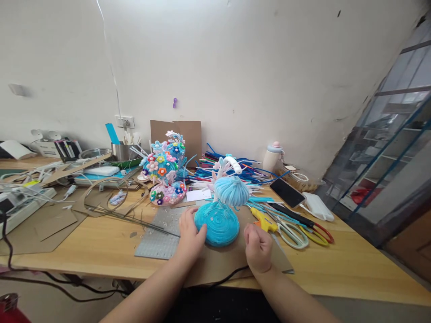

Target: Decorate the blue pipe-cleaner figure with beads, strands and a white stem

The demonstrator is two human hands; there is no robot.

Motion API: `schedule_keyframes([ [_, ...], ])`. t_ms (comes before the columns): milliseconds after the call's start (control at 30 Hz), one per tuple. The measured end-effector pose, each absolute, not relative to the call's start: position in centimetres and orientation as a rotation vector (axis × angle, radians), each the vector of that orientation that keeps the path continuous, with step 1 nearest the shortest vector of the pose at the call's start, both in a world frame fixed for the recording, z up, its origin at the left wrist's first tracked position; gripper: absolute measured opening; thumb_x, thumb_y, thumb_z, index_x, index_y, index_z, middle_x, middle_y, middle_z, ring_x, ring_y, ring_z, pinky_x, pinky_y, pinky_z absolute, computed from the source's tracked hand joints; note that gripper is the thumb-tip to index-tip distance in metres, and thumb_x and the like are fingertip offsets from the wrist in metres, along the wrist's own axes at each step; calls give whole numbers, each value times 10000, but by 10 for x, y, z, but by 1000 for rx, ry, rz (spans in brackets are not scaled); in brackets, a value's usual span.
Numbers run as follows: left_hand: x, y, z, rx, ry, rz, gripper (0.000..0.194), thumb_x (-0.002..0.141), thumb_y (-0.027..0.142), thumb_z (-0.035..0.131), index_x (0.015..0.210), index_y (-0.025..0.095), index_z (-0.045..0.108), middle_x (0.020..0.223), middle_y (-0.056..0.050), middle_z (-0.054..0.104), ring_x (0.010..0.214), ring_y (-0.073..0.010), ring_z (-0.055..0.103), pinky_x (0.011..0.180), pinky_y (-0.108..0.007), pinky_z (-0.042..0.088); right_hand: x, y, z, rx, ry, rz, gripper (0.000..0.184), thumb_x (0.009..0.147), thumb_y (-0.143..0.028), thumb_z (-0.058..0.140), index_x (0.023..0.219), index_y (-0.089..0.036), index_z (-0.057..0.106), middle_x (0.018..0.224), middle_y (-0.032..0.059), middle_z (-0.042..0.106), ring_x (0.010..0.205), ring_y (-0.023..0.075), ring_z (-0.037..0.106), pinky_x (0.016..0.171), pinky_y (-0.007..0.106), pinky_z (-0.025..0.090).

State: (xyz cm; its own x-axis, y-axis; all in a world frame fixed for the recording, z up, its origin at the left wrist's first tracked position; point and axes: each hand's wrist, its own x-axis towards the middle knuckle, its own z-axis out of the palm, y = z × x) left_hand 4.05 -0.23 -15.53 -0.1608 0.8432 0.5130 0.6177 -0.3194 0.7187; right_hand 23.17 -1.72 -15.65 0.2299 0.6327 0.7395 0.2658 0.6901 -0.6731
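A blue pipe-cleaner craft [217,224] stands upright on the cardboard, with a round coiled base. Over the base hangs a pale blue, ribbed dome [232,190] from a white curved stem [232,163]. My left hand [190,232] grips the left rim of the base, thumb at the front and fingers along the side. My right hand [257,246] is closed, just right of the base and apart from it. Whatever its curled fingers may hold is hidden. A yellow glue gun [264,220] lies right behind that hand, beside pale-handled scissors [292,234].
Flower-covered crafts [164,168] stand behind my left hand. Loose pipe cleaners [205,172] are heaped at the back. A phone [287,193], a white power bank [318,206] and red-and-yellow-handled pliers [316,233] lie to the right. Thin wires [134,218] cross the left side near a power strip [30,208].
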Motion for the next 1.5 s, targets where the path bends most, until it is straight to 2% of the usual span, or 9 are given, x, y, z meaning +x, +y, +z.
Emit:
schedule_keyframes([
  [167, 42, -3, -159, 1910, 1692, 1416, 483, 722, 152, 536, 1201, 151, 472, 1215, -142, 521, 1207, -319, 458, 1050, -517, 347, 234, -20, -127, -728, -1337, 215, 372, 955, -205, 394, 583, -226, 383, 548, -41, 387, 494, 132, 411, 474, 289, 320],
  [233, 42, -3, -161, 1923, 1699, 1376, 486, 723, 154, 540, 1203, 149, 471, 1211, -145, 523, 1202, -322, 459, 1045, -520, 353, 239, -18, -98, -683, -1330, 161, 234, 928, -204, 467, 695, -224, 476, 638, -25, 468, 571, 147, 480, 540, 306, 393],
  [300, 43, -3, -161, 1941, 1701, 1327, 479, 723, 156, 544, 1198, 149, 477, 1196, -144, 534, 1184, -323, 469, 1030, -519, 367, 246, -14, -62, -647, -1321, 77, 69, 880, -187, 560, 885, -241, 516, 788, -2, 546, 660, 165, 541, 602, 328, 449],
  [367, 43, -4, -160, 1973, 1689, 1270, 456, 724, 153, 546, 1177, 157, 496, 1184, -134, 546, 1167, -315, 480, 1020, -508, 377, 252, -8, -26, -688, -1496, -243, 171, 837, -157, 623, 960, -241, 539, 868, 24, 578, 737, 186, 567, 682, 365, 474],
  [433, 44, -6, -159, 2010, 1667, 1213, 423, 722, 151, 553, 1143, 173, 523, 1188, -120, 551, 1163, -306, 485, 1018, -492, 381, 256, -1, 3, -781, -1695, -582, 180, 822, -185, 667, 964, -241, 572, 983, 64, 608, 931, 258, 579, 836, 452, 438],
  [500, 46, -7, -157, 2034, 1654, 1166, 404, 723, 149, 557, 1125, 184, 540, 1199, -113, 548, 1167, -300, 486, 1020, -483, 379, 257, 5, 21, -891, -1798, -751, 163, 815, -220, 691, 948, -243, 599, 1064, 82, 608, 993, 294, 560, 878, 488, 388],
  [733, 47, -9, -156, 2049, 1679, 1079, 386, 740, 161, 560, 1125, 185, 551, 1221, -116, 537, 1185, -294, 472, 1027, -473, 367, 252, 15, 25, -1000, -1916, -830, 215, 766, -199, 724, 947, -245, 617, 1139, 75, 606, 1045, 310, 548, 913, 470, 310],
  [1233, 46, -11, -153, 2097, 1701, 985, 306, 781, 169, 556, 1085, 179, 585, 1231, -120, 526, 1190, -295, 476, 1023, -469, 374, 255, 38, 36, -1038, -1830, -814, 71, 841, -281, 666, 898, -249, 692, 1070, 58, 634, 1004, 276, 564, 907, 443, 286],
  [1500, 48, -12, -152, 2103, 1717, 985, 284, 781, 169, 562, 1062, 198, 595, 1220, -109, 538, 1178, -292, 486, 1015, -477, 380, 255, 51, 40, -1039, -1854, -818, 103, 879, -308, 622, 916, -265, 708, 1065, 49, 648, 1032, 280, 555, 923, 452, 238],
])
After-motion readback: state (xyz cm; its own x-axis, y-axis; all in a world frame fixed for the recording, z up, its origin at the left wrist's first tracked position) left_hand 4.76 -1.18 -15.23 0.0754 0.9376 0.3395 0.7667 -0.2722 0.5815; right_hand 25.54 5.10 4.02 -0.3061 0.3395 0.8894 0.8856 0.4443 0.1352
